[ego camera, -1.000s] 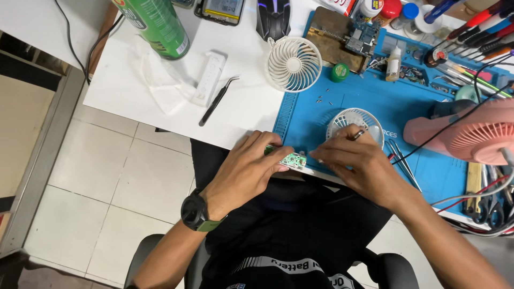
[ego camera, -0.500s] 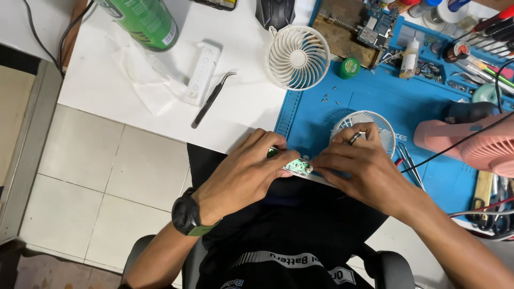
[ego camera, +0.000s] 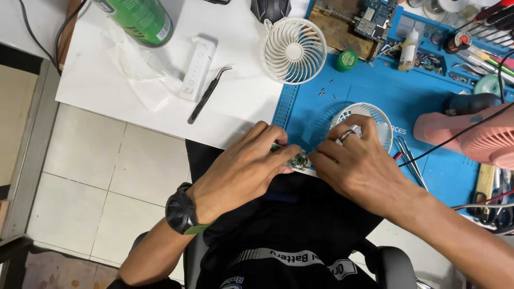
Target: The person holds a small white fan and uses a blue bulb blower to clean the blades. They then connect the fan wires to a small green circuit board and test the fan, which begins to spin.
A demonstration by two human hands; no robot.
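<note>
Blue mat [ego camera: 428,176] on white table [ego camera: 241,107]; left hand [ego camera: 243,171], right hand [ego camera: 356,168] pinch green circuit board [ego camera: 296,159].

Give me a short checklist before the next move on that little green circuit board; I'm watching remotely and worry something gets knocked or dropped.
1. Board held by both hands: ok. The left hand and right hand both pinch the small green circuit board.
2. Board supported over the bench: not ok. It sits at the edge of the blue mat, above the lap.
3. Loose screws apart from the hands: ok.
4. Tweezers in easy reach: ok, on the white table.
5. Black cable free of the right hand: ok, though close.
6. Board's solder joints intact: cannot tell, fingers cover it.
</note>
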